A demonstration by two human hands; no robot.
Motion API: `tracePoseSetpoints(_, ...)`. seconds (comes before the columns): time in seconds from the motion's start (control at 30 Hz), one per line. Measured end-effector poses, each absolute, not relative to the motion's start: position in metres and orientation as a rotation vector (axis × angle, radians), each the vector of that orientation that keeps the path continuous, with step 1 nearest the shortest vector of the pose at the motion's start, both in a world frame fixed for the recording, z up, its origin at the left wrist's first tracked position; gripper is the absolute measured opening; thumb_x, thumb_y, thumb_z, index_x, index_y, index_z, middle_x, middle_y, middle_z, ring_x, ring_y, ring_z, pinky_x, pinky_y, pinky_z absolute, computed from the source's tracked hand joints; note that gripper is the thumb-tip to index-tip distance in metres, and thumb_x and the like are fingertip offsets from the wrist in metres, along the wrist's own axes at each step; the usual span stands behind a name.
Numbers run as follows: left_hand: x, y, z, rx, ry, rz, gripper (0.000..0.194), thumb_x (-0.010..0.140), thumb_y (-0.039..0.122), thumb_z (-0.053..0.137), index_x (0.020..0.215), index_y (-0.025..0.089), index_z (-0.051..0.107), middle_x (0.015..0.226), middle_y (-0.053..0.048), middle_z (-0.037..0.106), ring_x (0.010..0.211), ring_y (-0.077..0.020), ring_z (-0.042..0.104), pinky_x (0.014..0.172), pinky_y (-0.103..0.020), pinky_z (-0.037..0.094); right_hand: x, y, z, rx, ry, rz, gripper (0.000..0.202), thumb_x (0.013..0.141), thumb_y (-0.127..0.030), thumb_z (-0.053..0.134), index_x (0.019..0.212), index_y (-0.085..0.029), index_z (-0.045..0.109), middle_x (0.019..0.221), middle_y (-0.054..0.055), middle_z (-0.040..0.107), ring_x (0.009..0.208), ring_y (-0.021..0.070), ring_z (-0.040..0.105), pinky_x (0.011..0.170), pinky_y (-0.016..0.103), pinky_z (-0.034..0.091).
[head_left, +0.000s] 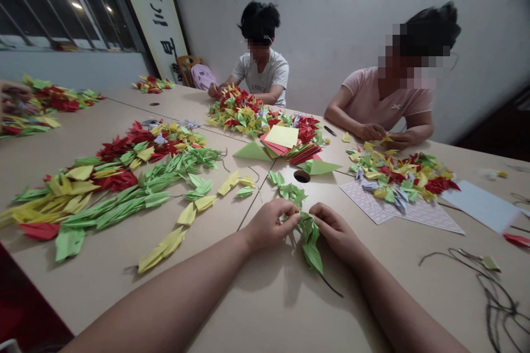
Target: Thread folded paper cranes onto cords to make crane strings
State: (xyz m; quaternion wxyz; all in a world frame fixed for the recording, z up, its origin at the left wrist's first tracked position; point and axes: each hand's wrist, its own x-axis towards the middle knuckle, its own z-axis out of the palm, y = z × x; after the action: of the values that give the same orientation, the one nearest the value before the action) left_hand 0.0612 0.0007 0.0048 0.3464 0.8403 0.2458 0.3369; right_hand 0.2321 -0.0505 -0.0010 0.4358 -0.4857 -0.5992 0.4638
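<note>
from the left, we see red, yellow and green paper garlands on the bench, then a yellow strand. our left hand has its fingers pinched at the top of a green strand, which lies between both hands, a dark cord trailing below. our right hand pinches the strand's upper right edge. farther right are a mixed paper pile and loose cords. we judge the step as threading or adjusting green pieces; the next move calls for steadying one side while the other settles the folds.
</note>
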Motion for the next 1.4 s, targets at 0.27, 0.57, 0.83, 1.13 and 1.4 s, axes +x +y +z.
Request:
tracePoseSetpoints(0.27, 0.061, -0.001, 0.004, 2.139, 0.646, 0.84, 0.019, 0.082, 0.027, 0.042, 0.068, 0.016, 0.046, 0.066, 0.001, 0.051, 0.063, -0.0115, 0.047, 0.06, -0.023, 0.038, 0.235, -0.053, 0.003, -1.234, -1.632, 1.212, 0.031, 0.075, -0.047, 0.052, 0.069, -0.018, 0.044, 0.067, -0.001, 0.044, 0.064, 0.0115, 0.041, 0.059, 0.024, 0.035)
tracePoseSetpoints(0.57, 0.058, 0.001, 0.004, 2.073, 0.605, 0.748, 0.014, 0.078, 0.029, 0.051, 0.075, 0.016, 0.048, 0.072, 0.0, 0.053, 0.067, -0.0118, 0.05, 0.062, -0.023, 0.039, 0.239, -0.052, -0.001, -1.224, -1.606, 1.26, 0.031, 0.075, -0.046, 0.052, 0.07, -0.016, 0.046, 0.068, -0.001, 0.044, 0.065, 0.0109, 0.041, 0.059, 0.023, 0.035)
tracePoseSetpoints(0.83, 0.059, 0.002, 0.004, 2.114, 0.588, 0.715, 0.011, 0.079, 0.026, 0.05, 0.074, 0.016, 0.048, 0.068, 0.002, 0.051, 0.064, -0.0109, 0.047, 0.059, -0.022, 0.037, 0.24, -0.052, 0.001, -1.22, -1.588, 1.309, 0.029, 0.076, -0.043, 0.053, 0.071, -0.016, 0.047, 0.067, -0.001, 0.046, 0.064, 0.0102, 0.041, 0.059, 0.023, 0.034)
tracePoseSetpoints(1.13, 0.06, 0.004, 0.0, 2.07, 0.657, 0.776, 0.012, 0.078, 0.028, 0.051, 0.074, 0.016, 0.047, 0.07, 0.002, 0.051, 0.065, -0.0113, 0.049, 0.06, -0.023, 0.039, 0.243, -0.055, -0.001, -1.069, -1.206, 1.53, 0.013, 0.079, -0.03, 0.048, 0.084, -0.021, 0.04, 0.072, -0.002, 0.051, 0.069, 0.0122, 0.049, 0.064, 0.025, 0.037)
tracePoseSetpoints(1.4, 0.059, 0.003, -0.002, 2.193, 0.705, 0.851, 0.012, 0.079, 0.027, 0.048, 0.073, 0.017, 0.046, 0.068, 0.002, 0.051, 0.065, -0.0117, 0.048, 0.06, -0.023, 0.038, 0.238, -0.066, 0.006, -1.019, -1.314, 1.679, 0.055, 0.068, -0.03, 0.066, 0.105, -0.024, 0.025, 0.075, -0.003, 0.054, 0.075, 0.0125, 0.054, 0.072, 0.028, 0.038)
